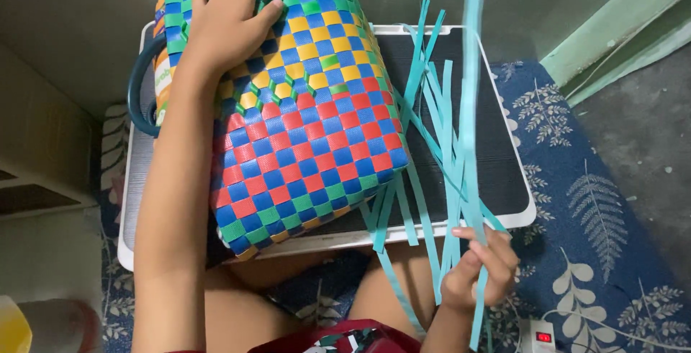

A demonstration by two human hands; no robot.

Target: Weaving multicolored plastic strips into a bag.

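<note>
Tray (512, 213) under woven basket (302, 108), left hand (234, 18) atop

A: Your woven basket (295, 108) runs off the frame at 12 o'clock, so its top's anyone's guess.

B: Yep, and the long teal strip (471, 94) is blurred, also cut off up top. That yellow thing (13, 328) at 8 o'clock? Can't tell.

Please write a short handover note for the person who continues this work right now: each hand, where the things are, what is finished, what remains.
Left hand: pressed on top of the woven basket, steadying it.
Right hand: gripping several teal strips that run up toward the camera.
Basket lies tilted on the low white table, its dark handle on the left.
Done: the visible side is fully woven in coloured checks.
Left: loose teal strips are not yet worked in.
</note>
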